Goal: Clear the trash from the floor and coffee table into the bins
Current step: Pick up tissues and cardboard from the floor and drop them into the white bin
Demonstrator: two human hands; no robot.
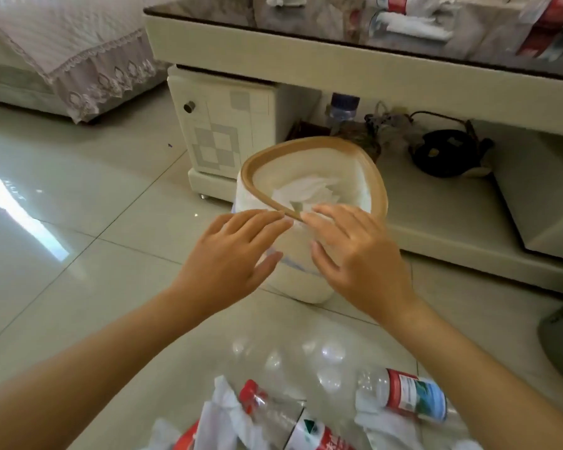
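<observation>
Both hands (238,251) and forearms are bare, with no sleeves, rings or watch.

Pale glossy tiled floor (78,254): a white bin with a tan rim (306,287) is stood on it beside the coffee table (306,63). Crushed clear plastic bottles (413,397) with red labels and crumpled white tissues (221,404) are scattered on the tiles at the bottom. More bottles (400,4) and tissue are seen on the table's glass top. On its lower shelf (436,203), a blue-capped bottle (342,108) and a dark round object (449,151) are kept.
</observation>
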